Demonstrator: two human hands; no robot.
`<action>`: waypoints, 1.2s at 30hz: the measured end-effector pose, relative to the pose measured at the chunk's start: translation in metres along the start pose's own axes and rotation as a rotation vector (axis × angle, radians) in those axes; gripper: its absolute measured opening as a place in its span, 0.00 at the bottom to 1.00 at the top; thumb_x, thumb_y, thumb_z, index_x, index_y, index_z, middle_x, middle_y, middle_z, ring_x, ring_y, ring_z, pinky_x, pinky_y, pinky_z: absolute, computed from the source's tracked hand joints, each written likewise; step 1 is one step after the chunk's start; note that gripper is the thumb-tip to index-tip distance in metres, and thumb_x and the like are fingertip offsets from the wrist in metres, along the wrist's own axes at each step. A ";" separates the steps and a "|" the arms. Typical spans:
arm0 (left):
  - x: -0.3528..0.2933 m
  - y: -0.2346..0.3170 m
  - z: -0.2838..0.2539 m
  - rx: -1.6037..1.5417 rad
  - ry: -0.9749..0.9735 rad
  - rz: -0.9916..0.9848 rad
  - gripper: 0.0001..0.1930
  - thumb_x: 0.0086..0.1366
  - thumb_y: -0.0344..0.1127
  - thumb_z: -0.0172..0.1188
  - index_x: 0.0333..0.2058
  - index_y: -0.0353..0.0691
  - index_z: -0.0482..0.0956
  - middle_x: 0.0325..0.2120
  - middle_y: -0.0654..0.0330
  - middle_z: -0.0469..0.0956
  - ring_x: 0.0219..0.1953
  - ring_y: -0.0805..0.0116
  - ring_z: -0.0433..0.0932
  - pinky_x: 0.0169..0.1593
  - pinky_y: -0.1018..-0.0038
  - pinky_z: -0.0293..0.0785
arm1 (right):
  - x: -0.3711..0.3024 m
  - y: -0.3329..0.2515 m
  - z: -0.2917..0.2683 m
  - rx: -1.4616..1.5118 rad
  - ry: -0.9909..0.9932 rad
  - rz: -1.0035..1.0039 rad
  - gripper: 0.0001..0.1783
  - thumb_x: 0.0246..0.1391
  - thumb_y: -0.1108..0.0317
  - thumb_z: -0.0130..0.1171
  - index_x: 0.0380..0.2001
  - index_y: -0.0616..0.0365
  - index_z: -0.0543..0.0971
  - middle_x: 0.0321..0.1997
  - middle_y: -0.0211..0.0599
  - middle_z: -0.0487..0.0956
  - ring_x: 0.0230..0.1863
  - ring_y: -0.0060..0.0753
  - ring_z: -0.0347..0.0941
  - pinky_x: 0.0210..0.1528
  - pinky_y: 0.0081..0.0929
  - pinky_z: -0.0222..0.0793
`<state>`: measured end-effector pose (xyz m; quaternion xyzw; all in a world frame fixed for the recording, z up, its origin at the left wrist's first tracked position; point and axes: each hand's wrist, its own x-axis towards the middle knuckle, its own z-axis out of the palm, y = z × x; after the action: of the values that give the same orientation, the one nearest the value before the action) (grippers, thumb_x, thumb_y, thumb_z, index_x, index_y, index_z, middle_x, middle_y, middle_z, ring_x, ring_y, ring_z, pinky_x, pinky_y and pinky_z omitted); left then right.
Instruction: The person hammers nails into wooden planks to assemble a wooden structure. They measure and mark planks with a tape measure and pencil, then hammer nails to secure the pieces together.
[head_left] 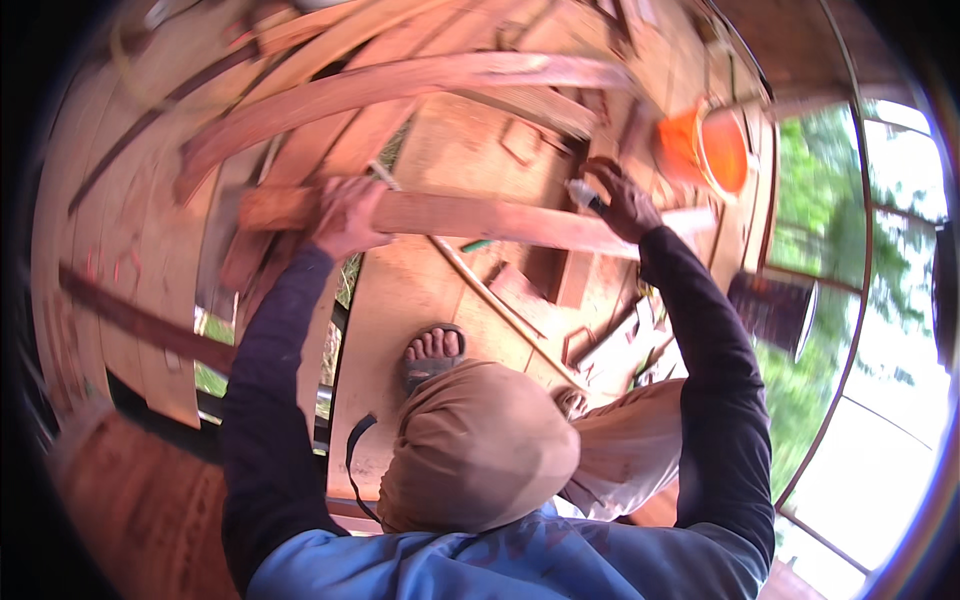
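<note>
A squared reddish wooden beam (480, 216) lies crosswise in front of me, over other timber. My left hand (348, 213) is closed over the beam near its left end. Above the right part of the beam, my right hand (625, 203) has its fingers bent round a small object with a pale, shiny end and a dark part (586, 196). Blur hides what kind of object it is. A short green piece (476, 245) lies on the boards just below the beam.
A long curved beam (420, 75) lies beyond, among more timber at the far left. An orange bucket (712, 150) and a dark can (775, 308) stand at right. A thin stick (490, 300) slants across the boards. Gaps in the floor show grass near my sandalled foot (435, 352).
</note>
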<state>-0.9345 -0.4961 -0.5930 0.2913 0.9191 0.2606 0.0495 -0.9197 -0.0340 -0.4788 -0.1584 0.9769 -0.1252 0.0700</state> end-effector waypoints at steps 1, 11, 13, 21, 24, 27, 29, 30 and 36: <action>0.000 0.000 -0.001 0.018 -0.027 -0.012 0.45 0.37 0.51 0.82 0.55 0.42 0.75 0.49 0.53 0.78 0.56 0.53 0.74 0.61 0.56 0.60 | -0.014 0.013 -0.012 0.002 0.010 0.069 0.21 0.63 0.54 0.62 0.55 0.51 0.77 0.61 0.45 0.75 0.60 0.53 0.73 0.60 0.44 0.71; 0.109 0.164 0.080 0.057 -0.335 0.242 0.47 0.48 0.56 0.76 0.62 0.38 0.68 0.54 0.49 0.76 0.58 0.51 0.74 0.60 0.54 0.63 | -0.232 0.106 0.003 0.073 -0.008 0.402 0.23 0.65 0.48 0.58 0.51 0.57 0.79 0.56 0.46 0.76 0.57 0.51 0.74 0.59 0.42 0.69; 0.130 0.187 0.104 0.091 -0.365 0.265 0.46 0.48 0.58 0.75 0.61 0.38 0.68 0.53 0.49 0.77 0.57 0.51 0.75 0.58 0.51 0.65 | -0.260 0.105 0.010 0.069 -0.027 0.390 0.23 0.65 0.48 0.59 0.48 0.58 0.79 0.55 0.48 0.77 0.56 0.52 0.75 0.57 0.42 0.70; 0.153 0.224 0.141 0.052 -0.378 0.217 0.40 0.50 0.53 0.74 0.55 0.34 0.69 0.51 0.42 0.77 0.57 0.44 0.76 0.60 0.54 0.71 | -0.337 0.156 0.035 0.000 0.082 0.442 0.26 0.57 0.56 0.65 0.55 0.56 0.76 0.59 0.46 0.75 0.61 0.50 0.73 0.62 0.42 0.69; 0.152 0.230 0.136 0.069 -0.393 0.202 0.40 0.50 0.50 0.74 0.56 0.33 0.69 0.52 0.41 0.76 0.57 0.43 0.75 0.61 0.57 0.72 | -0.343 0.183 0.058 0.035 0.161 0.557 0.37 0.56 0.49 0.67 0.62 0.57 0.71 0.63 0.50 0.73 0.64 0.54 0.70 0.64 0.44 0.67; 0.153 0.230 0.136 0.079 -0.383 0.197 0.39 0.48 0.46 0.75 0.55 0.33 0.69 0.53 0.40 0.76 0.57 0.43 0.75 0.60 0.56 0.72 | -0.333 0.191 0.077 0.147 0.217 0.653 0.50 0.49 0.34 0.69 0.65 0.59 0.69 0.64 0.56 0.71 0.66 0.58 0.67 0.67 0.46 0.64; 0.152 0.231 0.136 0.125 -0.377 0.199 0.37 0.48 0.44 0.75 0.53 0.33 0.69 0.51 0.39 0.76 0.56 0.42 0.76 0.59 0.55 0.73 | -0.324 0.191 0.086 0.245 0.188 0.686 0.51 0.48 0.34 0.70 0.66 0.57 0.69 0.65 0.56 0.70 0.67 0.57 0.66 0.67 0.45 0.64; 0.152 0.232 0.134 0.148 -0.378 0.201 0.37 0.47 0.42 0.75 0.53 0.33 0.69 0.50 0.39 0.77 0.56 0.41 0.76 0.59 0.55 0.73 | -0.316 0.183 0.086 0.296 0.171 0.704 0.51 0.48 0.34 0.71 0.66 0.56 0.69 0.66 0.57 0.70 0.68 0.56 0.66 0.67 0.45 0.64; 0.156 0.246 0.122 0.102 -0.462 0.195 0.30 0.46 0.37 0.73 0.46 0.33 0.70 0.44 0.38 0.79 0.51 0.39 0.78 0.55 0.55 0.75 | -0.298 0.188 0.116 0.384 0.249 0.732 0.45 0.51 0.40 0.70 0.62 0.61 0.70 0.49 0.57 0.81 0.52 0.57 0.79 0.54 0.44 0.73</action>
<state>-0.9087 -0.1829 -0.5636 0.4323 0.8631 0.1439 0.2180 -0.6737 0.2101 -0.6109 0.2307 0.9286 -0.2899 0.0198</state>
